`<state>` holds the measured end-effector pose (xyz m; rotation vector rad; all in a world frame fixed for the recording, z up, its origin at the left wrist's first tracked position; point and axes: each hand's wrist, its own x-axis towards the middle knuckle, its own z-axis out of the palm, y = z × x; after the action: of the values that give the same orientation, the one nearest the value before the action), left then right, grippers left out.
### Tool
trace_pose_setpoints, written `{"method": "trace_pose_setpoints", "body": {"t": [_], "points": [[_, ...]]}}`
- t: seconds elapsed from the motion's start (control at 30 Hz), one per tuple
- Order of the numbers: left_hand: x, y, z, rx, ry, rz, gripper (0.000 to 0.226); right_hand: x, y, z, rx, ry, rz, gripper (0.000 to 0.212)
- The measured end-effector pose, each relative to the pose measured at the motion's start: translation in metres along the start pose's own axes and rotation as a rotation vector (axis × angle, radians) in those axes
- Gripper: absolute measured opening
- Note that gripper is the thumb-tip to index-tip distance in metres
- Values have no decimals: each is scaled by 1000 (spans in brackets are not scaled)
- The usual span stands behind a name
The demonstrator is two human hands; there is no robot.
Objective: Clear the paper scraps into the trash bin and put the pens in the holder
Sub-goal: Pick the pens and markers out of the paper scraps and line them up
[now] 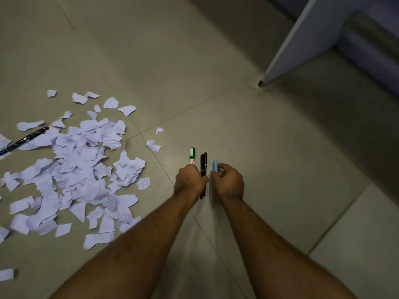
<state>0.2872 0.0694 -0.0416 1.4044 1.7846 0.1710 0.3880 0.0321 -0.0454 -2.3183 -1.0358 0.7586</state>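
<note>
Pens fill both our hands: the left hand (pixel 190 180) grips a green-and-white marker (pixel 192 156) together with two black pens (pixel 203 167), and the right hand (pixel 228 180) pinches a pale blue pen (pixel 215 165) near its tip. Another dark pen (pixel 26 138) lies on the floor (pixel 216 61) at the far left, half buried in the paper scraps (pixel 75 169) heaped there. We judge the pens light, stiff and smooth, best taken round the barrel in a bundle so none slips out. The scraps look feather-light and floppy, so we would scoop them by the handful. Neither holder nor trash bin shows here.
</note>
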Motion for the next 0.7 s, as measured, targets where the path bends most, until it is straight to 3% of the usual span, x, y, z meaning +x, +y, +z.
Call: {"method": "trace_pose_setpoints", "body": {"t": [0.1,0.23,0.37,0.6,0.7], "points": [[-2,5,-2,24,71,16,32,4,-2,2,37,43,39,39],[-2,-4,-17,-50,123,10,21,-5,-23,15,141,125,26,20],[7,-32,-49,-123,204,-8,19,-16,-60,42,189,74,-60,21],[24,-107,-127,-205,385,-55,16,-43,-119,114,109,-85,-257,23],[34,-141,-159,-211,451,-84,15,-53,-137,154,47,-90,-481,23]]}}
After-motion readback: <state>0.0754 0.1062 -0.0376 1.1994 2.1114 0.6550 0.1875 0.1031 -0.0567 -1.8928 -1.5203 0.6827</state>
